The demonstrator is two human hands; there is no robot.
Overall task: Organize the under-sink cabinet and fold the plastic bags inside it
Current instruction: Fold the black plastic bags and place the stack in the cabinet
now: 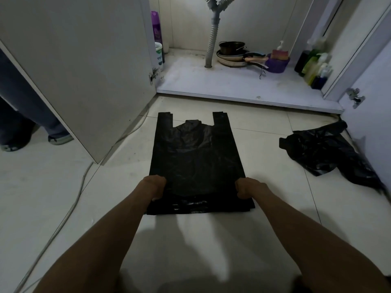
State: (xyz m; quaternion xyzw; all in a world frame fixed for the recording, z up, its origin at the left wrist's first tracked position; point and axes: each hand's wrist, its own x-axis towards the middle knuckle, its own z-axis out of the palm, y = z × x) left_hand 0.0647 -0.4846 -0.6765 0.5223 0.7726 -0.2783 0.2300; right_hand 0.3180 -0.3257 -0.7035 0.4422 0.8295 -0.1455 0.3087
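A black plastic bag [195, 157] lies flat on the tiled floor in front of the open under-sink cabinet [232, 85], its two handles pointing toward the cabinet. My left hand [154, 186] grips the bag's left edge near the bottom, fingers curled under the plastic. My right hand [246, 188] grips the right edge at the same height. The bag's bottom strip below my hands looks doubled over. A second black bag [323, 153] lies crumpled on the floor to the right.
Inside the cabinet stand a grey drain hose [212, 39], stacked pans [234, 55], a purple basket [277, 62], several bottles [315, 64] at right, a purple spray can [156, 28] and a white tub [159, 55] at left. The left door [84, 70] stands open. A cable [69, 208] runs along the floor; another person's feet [57, 138] are behind the door.
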